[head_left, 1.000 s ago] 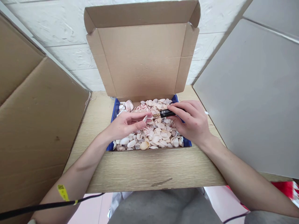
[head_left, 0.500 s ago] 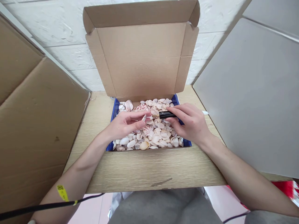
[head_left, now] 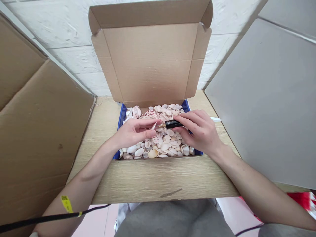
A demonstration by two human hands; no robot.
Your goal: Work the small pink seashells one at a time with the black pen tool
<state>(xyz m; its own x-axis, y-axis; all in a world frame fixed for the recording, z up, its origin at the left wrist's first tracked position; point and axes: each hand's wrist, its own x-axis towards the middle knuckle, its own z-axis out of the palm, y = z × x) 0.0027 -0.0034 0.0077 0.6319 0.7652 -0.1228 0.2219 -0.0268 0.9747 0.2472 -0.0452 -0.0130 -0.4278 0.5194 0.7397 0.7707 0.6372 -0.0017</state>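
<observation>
Many pale seashells [head_left: 166,145] fill a cardboard box with blue sides [head_left: 121,116], its brown lid [head_left: 150,62] raised at the back. Over the shells, my left hand [head_left: 134,132] pinches a small pale shell [head_left: 154,126] between thumb and fingers, its edge turned up. From the right, my right hand [head_left: 197,130] grips a black pen-like tool [head_left: 173,123]. The tool's thin gold-coloured tip points left and reaches close to the held shell; whether they touch is hard to tell.
The box sits on a wooden table [head_left: 158,181]. A cardboard panel [head_left: 49,125] stands at the left and a grey-white panel [head_left: 266,98] at the right. A black cable [head_left: 49,218] with a yellow tag crosses the lower left.
The black tool in my right hand has shifted slightly left and down. The small shell in my left hand has turned a little and moved slightly right.
</observation>
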